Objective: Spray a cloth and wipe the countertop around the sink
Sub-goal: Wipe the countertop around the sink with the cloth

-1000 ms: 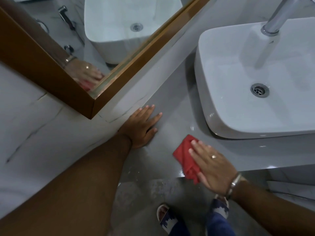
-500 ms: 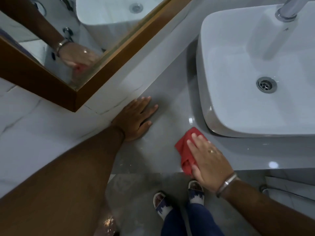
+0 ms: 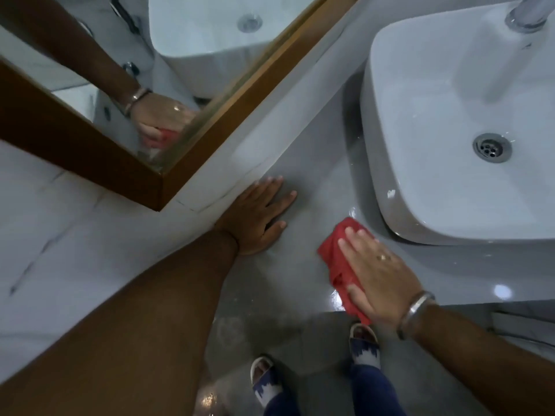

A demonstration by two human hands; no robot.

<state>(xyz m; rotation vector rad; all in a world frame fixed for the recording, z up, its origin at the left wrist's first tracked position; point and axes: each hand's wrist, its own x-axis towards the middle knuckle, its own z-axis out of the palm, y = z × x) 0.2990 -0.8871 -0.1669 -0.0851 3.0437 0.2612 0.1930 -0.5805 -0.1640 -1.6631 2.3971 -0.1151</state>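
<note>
Currently wiping: your right hand presses flat, fingers together, on the red cloth beside the sink; left hand splayed empty on the countertop; next, likely sweep along the basin's base.

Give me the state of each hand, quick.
Left hand: open, flat on the glossy grey countertop, holding nothing.
Right hand: open, palm down, fingers extended, pressing the crumpled red cloth onto the countertop.
</note>
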